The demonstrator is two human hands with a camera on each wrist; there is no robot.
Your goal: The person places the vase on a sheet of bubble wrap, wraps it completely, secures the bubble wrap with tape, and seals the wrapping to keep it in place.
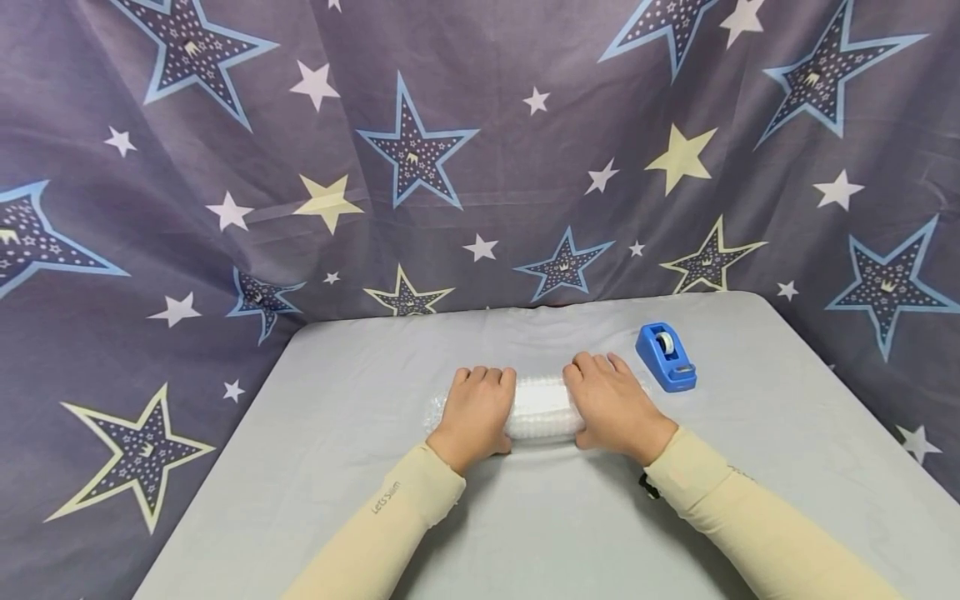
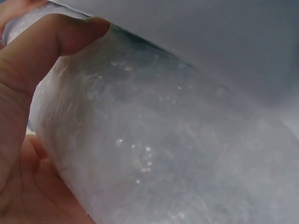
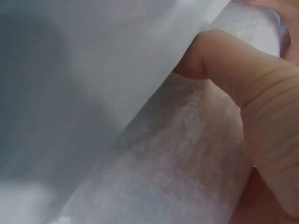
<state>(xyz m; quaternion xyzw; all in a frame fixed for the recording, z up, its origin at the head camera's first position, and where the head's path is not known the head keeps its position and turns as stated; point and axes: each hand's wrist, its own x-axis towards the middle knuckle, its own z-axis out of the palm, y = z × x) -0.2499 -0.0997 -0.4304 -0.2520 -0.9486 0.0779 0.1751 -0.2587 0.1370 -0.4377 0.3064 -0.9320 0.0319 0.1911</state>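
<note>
A roll of bubble wrap (image 1: 542, 408) lies sideways on the grey-covered table. My left hand (image 1: 477, 415) grips it left of the middle, fingers over the far side and thumb on the near side. On the right part, my right hand (image 1: 613, 407) grips it the same way. In the left wrist view the thumb (image 2: 56, 39) presses against the bubble wrap (image 2: 154, 135) low down by the tabletop. The right wrist view shows that thumb (image 3: 219, 60) against the clear bubbly plastic (image 3: 177, 154). Whether anything is inside the roll cannot be seen.
A blue tape dispenser (image 1: 666, 358) with a roll of tape stands just beyond my right hand. The grey cloth-covered table (image 1: 360, 467) ends at a curtain (image 1: 480, 167) with stars behind it and on both sides.
</note>
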